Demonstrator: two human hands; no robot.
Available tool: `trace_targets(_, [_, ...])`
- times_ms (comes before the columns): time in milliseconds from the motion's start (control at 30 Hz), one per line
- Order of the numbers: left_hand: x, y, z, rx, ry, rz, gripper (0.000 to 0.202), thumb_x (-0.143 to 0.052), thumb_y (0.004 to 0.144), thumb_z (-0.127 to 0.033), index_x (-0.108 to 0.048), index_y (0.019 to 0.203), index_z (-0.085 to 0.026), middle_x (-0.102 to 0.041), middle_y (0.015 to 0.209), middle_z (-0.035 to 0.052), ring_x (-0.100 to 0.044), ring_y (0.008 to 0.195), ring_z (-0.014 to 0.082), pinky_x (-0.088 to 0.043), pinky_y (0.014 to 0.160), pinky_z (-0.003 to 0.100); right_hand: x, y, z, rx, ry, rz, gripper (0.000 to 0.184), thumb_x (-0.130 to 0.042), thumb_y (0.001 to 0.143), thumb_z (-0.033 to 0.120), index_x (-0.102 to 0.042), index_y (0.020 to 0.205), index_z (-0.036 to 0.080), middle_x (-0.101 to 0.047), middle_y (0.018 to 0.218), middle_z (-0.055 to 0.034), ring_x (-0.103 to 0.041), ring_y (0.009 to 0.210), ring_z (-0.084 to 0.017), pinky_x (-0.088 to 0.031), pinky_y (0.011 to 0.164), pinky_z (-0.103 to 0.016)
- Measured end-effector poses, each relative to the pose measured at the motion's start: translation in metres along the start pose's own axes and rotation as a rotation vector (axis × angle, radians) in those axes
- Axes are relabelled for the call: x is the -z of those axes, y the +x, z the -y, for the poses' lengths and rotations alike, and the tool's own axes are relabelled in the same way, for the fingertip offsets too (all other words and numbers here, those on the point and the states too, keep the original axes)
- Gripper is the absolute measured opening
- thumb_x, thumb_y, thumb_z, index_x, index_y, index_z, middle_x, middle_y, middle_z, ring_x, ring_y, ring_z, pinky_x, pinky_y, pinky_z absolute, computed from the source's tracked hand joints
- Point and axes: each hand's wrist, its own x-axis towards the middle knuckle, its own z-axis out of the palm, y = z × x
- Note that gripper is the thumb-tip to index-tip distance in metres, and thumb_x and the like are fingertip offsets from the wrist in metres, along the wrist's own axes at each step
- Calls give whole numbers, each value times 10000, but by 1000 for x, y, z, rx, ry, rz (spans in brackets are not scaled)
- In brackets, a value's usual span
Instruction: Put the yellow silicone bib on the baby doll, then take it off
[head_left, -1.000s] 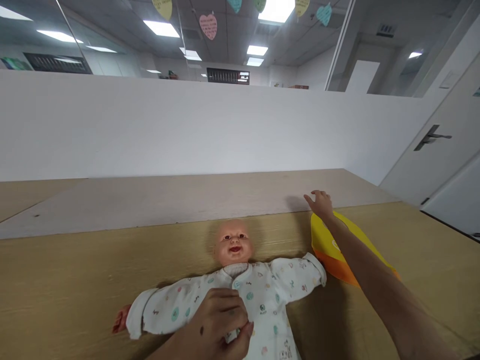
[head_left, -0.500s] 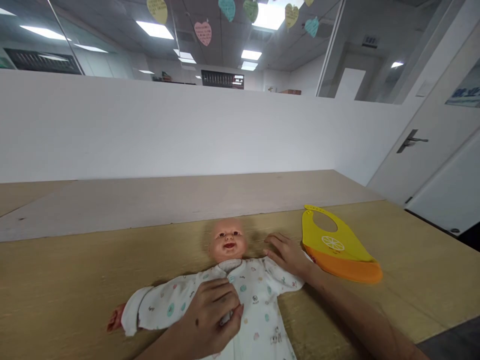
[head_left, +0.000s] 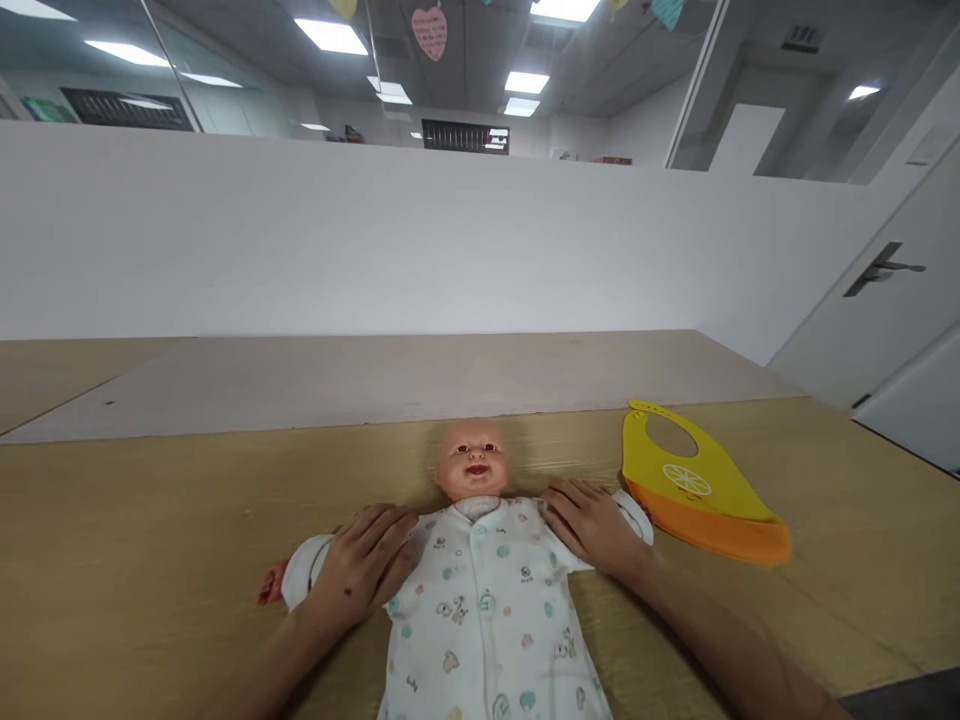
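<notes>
On the far left, a light wooden tabletop [head_left: 150, 560] runs across the view, with a paler board [head_left: 360, 385] lying behind it against a white partition wall [head_left: 375, 240]. A baby doll [head_left: 472, 460] lies on its back on the wood near the front edge of the view, its bald head pointing away from the person and its arms spread out to the sides. Its small pink hand [head_left: 272, 585] pokes out of a rolled cuff. The doll wears a white long-sleeved sleepsuit [head_left: 480, 610] dotted with small coloured prints and closed down the middle with snaps.

The person's left hand [head_left: 364, 560] rests palm down on the sleeve at the doll's side, fingers slightly curved and loose, neither clenched nor grasping. Across the doll's chest, the right hand [head_left: 596, 530] lies the same way on the other sleeve, fingers spread and relaxed, gripping nothing.

Just beside that sleeve's cuff lies a flat yellow silicone bib [head_left: 694, 490] with an orange pocket along its lower edge and a white citrus-slice design. Further right, a white door [head_left: 900, 340] has a dark lever handle [head_left: 883, 268].
</notes>
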Motion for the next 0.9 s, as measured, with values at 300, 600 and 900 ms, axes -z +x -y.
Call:
trace_targets(300, [39, -9, 19, 175, -382, 426, 661, -609, 828, -349, -379, 1433, -214, -513, 1410, 127, -481, 1287, 315, -504, 961, 428, 25, -12, -19, 54, 270, 263, 1020, -579, 646, 802, -415, 1395, 129, -482, 1380, -189, -460, 1275, -321, -404, 1051, -428])
trace_targets(600, [7, -23, 22, 284, -212, 596, 847, -740, 648, -562, -466, 1389, -257, -557, 1377, 118, -554, 1203, 341, -497, 958, 428, 9, -7, -18, -77, 180, 393, 1032, -415, 658, 879, -484, 1363, 127, -550, 1284, -214, -583, 1103, -340, -477, 929, -440])
trace_targets(900, [3, -11, 17, 289, -42, 567, 431, -604, 814, -475, -635, 1138, -194, -708, 1041, 92, -659, 908, 268, -522, 739, 360, 10, -2, -17, -205, 138, 408, 664, -463, 838, 678, -554, 1238, 157, -617, 1184, -138, -596, 1074, -313, -478, 887, -438])
